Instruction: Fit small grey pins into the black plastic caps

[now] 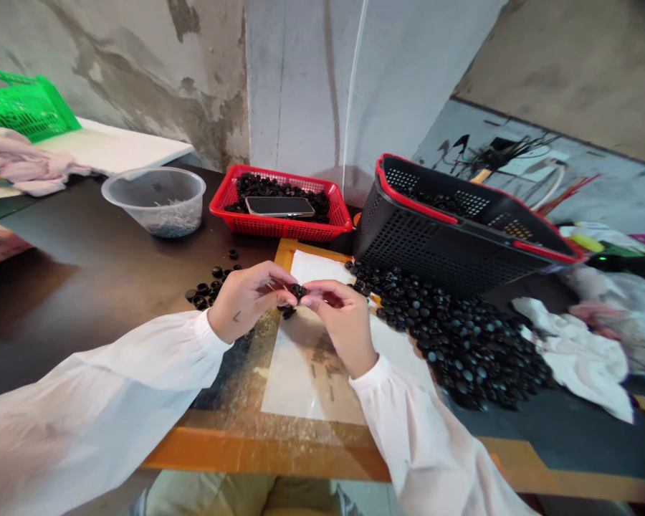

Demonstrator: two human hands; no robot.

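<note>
The left hand (250,301) and the right hand (338,322) are pinching a small black plastic part (297,292) together at centre frame, near the heap of black parts (451,344) at right.

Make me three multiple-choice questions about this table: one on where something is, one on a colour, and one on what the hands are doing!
1. Where is the phone?
A) in the clear bowl
B) in the red basket
C) on the white cloth

2. What colour is the rim of the black crate?
A) red
B) green
C) white

3. What are the left hand and right hand doing?
A) lying flat, apart
B) holding the phone
C) pinching a small black piece

B: it lies on black pieces inside the basket.
A: red edges the crate's top.
C: their fingertips meet on the piece.
</note>
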